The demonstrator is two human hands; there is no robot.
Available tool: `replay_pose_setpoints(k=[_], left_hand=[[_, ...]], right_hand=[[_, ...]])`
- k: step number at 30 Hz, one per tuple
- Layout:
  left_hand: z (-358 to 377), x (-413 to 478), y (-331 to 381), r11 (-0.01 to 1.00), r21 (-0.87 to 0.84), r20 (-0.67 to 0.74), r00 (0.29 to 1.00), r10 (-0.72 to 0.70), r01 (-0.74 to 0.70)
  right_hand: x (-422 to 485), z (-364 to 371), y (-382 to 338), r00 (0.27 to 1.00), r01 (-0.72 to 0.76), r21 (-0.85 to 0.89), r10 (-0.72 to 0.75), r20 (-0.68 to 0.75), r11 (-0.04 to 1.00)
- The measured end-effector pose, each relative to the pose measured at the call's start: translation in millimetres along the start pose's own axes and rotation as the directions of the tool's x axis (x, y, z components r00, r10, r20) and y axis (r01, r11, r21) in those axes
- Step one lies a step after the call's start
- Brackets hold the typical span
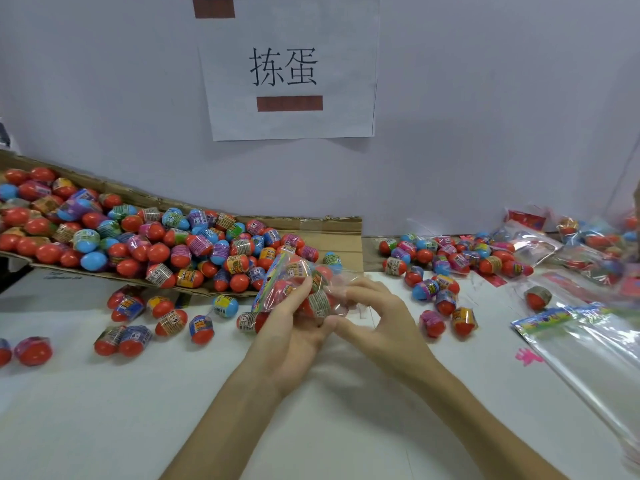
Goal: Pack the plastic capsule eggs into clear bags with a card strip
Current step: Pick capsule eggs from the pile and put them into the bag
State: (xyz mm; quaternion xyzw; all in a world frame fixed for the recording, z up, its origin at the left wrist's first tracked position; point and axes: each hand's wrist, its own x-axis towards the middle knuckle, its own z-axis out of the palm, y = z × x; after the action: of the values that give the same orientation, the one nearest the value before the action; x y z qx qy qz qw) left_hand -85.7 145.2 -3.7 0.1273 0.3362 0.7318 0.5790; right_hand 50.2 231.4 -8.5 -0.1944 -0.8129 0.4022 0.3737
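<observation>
At the table's middle my left hand [294, 327] grips a clear bag [298, 282] from below, thumb over its front. Several red-bottomed capsule eggs fill the bag, and a colourful card strip [268, 280] lies along its left side. My right hand [374, 313] pinches the bag's loose open end between thumb and fingers. Many more capsule eggs [138, 233] in red, blue and pink with printed wraps are heaped on a flattened cardboard box [332, 233] at the left.
Loose eggs [166, 320] are scattered over the white table on both sides of my hands. A stack of clear bags with card strips [581, 327] lies at the right, filled bags [568, 244] behind it. A paper sign [287, 67] hangs on the wall.
</observation>
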Motion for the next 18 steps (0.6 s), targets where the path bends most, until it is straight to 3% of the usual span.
replay_pose_setpoints(k=[4, 9, 14, 18], left_hand=[[1.1, 2.7, -10.9, 0.999, -0.029, 0.02, 0.999, -0.039, 0.04], [-0.2, 1.1, -4.0, 1.0, 0.003, 0.111, 0.994, -0.017, 0.017], [-5.3, 0.4, 4.0, 0.999, -0.015, 0.042, 0.999, 0.029, -0.029], [-8.7, -3.2, 15.6, 1.0, -0.019, 0.085, 0.996, 0.012, -0.01]], right_hand=[[-2.6, 7.9, 2.1, 0.985, 0.018, -0.014, -0.021, -0.17, 1.0], [0.1, 2.9, -1.0, 0.975, 0.026, 0.092, -0.005, -0.223, 0.995], [6.7, -14.0, -4.4, 0.954, 0.01, 0.136, 0.031, -0.298, 0.991], [11.7, -28.1, -6.5, 0.947, 0.008, 0.132, 0.035, -0.321, 0.991]])
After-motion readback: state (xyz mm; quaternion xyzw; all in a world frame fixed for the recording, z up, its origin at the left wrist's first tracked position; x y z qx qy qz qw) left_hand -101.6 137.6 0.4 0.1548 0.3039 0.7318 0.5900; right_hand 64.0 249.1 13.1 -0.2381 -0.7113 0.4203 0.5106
